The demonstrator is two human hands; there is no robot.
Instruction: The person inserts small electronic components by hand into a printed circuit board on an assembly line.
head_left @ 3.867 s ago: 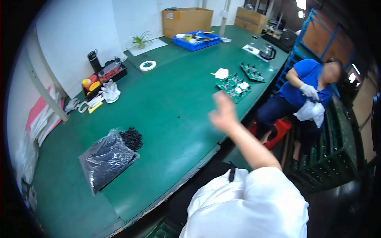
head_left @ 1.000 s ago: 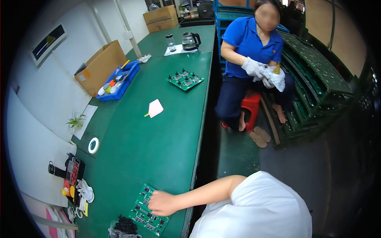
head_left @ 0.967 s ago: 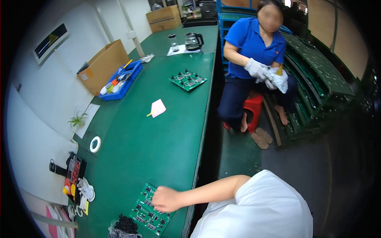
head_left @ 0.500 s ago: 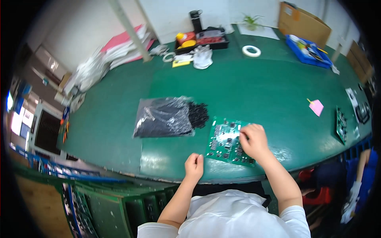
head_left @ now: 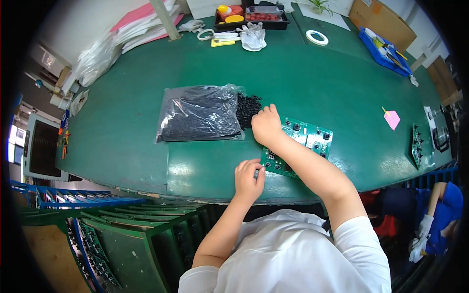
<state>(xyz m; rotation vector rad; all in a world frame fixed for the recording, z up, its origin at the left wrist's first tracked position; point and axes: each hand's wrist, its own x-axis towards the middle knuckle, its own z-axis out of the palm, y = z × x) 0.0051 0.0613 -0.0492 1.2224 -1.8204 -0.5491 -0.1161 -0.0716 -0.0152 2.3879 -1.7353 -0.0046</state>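
On the smooth green bench (head_left: 332,78), your board (head_left: 305,133) lies flat, thin, glossy and studded with small black parts (head_left: 296,127). Your left hand (head_left: 249,178) curls at its near left corner; whether it pinches the edge, I cannot tell. Your right hand (head_left: 267,126), loosely bunched, is at the edge of a grainy black heap (head_left: 249,105), its grip hidden. The heap lies at the mouth of a crinkled clear bag (head_left: 198,115).

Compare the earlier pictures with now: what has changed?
A circuit board came leftward to beside the black parts; the right hand then went leftward to those parts, its grip hidden. The left hand moved up to the board's near left corner. The bag stayed in place.
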